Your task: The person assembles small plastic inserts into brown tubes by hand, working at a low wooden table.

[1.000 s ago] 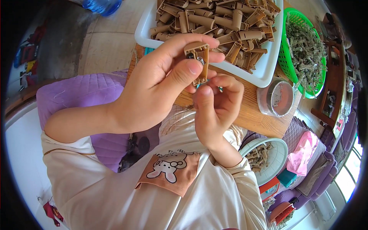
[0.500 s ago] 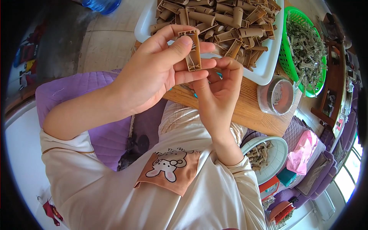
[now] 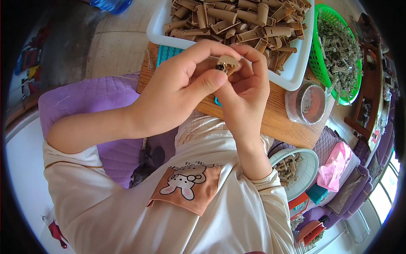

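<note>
Above the table's near edge, a small brown plastic casing [image 3: 229,62] is turned end-on, with something dark and shiny showing at its end. My left hand [image 3: 182,86] grips it between thumb and fingers. My right hand [image 3: 247,91] closes on the same casing from the other side, index finger at its top and thumb near its lower end. Fingers hide most of the piece. Behind both hands, a white tray [image 3: 292,80] is heaped with similar brown casings [image 3: 222,16]. Partly covered by my left hand, a teal ridged tray [image 3: 168,53] lies on the wooden table [image 3: 279,120].
Right of the white tray stands a clear round container [image 3: 308,103] with small pieces inside. Beyond it is a green basket [image 3: 316,59] of clear plastic parts. A pale basin [image 3: 311,173] of brown pieces sits lower right, near a pink bag [image 3: 335,167].
The casing has turned from showing its open inner side with metal strips to end-on. My left hand has moved slightly right and down, and my right fingers have come up onto the casing.
</note>
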A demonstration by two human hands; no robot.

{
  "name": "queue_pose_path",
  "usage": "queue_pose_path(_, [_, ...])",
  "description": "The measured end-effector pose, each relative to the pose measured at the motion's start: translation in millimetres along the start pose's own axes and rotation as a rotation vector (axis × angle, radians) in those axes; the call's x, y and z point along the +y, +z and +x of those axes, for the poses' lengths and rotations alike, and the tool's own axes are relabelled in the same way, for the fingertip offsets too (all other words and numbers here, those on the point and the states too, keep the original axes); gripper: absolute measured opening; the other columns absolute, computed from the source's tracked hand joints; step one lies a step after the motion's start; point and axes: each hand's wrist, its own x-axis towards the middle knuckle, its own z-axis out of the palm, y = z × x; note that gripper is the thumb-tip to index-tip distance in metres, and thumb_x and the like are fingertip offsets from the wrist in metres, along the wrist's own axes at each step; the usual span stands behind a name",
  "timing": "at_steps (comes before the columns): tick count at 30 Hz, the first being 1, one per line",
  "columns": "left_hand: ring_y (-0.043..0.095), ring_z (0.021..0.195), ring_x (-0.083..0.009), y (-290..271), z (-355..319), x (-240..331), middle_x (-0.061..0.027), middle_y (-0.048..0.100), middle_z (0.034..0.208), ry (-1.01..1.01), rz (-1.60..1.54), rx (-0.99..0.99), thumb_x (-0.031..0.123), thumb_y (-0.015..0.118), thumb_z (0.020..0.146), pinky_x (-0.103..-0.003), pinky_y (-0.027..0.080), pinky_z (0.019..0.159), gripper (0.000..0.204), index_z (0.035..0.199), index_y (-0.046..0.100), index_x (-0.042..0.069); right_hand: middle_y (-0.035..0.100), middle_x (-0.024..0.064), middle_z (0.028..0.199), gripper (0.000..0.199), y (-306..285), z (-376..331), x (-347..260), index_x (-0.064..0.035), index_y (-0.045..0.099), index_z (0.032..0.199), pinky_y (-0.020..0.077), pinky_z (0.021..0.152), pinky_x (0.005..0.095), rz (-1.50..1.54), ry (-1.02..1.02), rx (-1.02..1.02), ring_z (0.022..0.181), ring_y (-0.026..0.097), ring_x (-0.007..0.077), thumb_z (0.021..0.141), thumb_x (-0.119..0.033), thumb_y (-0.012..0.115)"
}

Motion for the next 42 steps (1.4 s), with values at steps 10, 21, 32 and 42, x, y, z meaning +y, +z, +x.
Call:
queue_pose_path(10, [0.052, 0.089, -0.0104, -1, 2, 6, -0.0061, 0.053, 0.100, -0.230, -0.013, -0.146, 0.017, 0.046, 0.086, -0.023, 0.044, 0.074, 0.031, 0.113, 0.043, 0.002, 0.055, 0.0068, 0.085, 0.032, -70, -28, 22, 0.0003, 0.048, 0.101, 0.0463, 0.066, 0.0236, -0.274, 0.071, -0.147, 0.075, 0.055, 0.0126, 0.072, -0.002, 0.061])
queue_pose_path(21, [0.058, 0.082, -0.0135, 2, 4, 10, -0.0066, 0.055, 0.098, -0.575, -0.143, -0.183, 0.019, 0.046, 0.086, -0.025, 0.049, 0.070, 0.031, 0.114, 0.043, 0.005, 0.055, 0.0086, 0.069, 0.026, -160, -11, 73, -0.0044, 0.056, 0.092, 0.0446, 0.056, 0.0327, -1.393, -0.441, -0.124, 0.065, 0.054, 0.0231, 0.068, 0.003, 0.056])
queue_pose_path(32, [0.058, 0.083, -0.0143, 3, 0, 11, -0.0063, 0.055, 0.098, -0.522, -0.210, -0.236, 0.025, 0.048, 0.084, -0.027, 0.049, 0.070, 0.035, 0.114, 0.043, 0.008, 0.054, 0.0101, 0.073, 0.028, -155, -16, 68, -0.0044, 0.055, 0.093, 0.0447, 0.055, 0.0341, -1.517, -0.418, -0.110, 0.063, 0.054, 0.0244, 0.066, 0.004, 0.054])
queue_pose_path(42, [0.052, 0.091, -0.0111, 4, -3, 5, -0.0063, 0.051, 0.102, -0.325, -0.153, -0.190, 0.013, 0.054, 0.081, -0.022, 0.044, 0.077, 0.035, 0.112, 0.043, 0.000, 0.051, 0.0098, 0.076, 0.037, -55, -39, -8, -0.0010, 0.055, 0.091, 0.0421, 0.055, 0.0294, -0.861, -0.594, -0.105, 0.065, 0.050, 0.0221, 0.057, 0.012, 0.057])
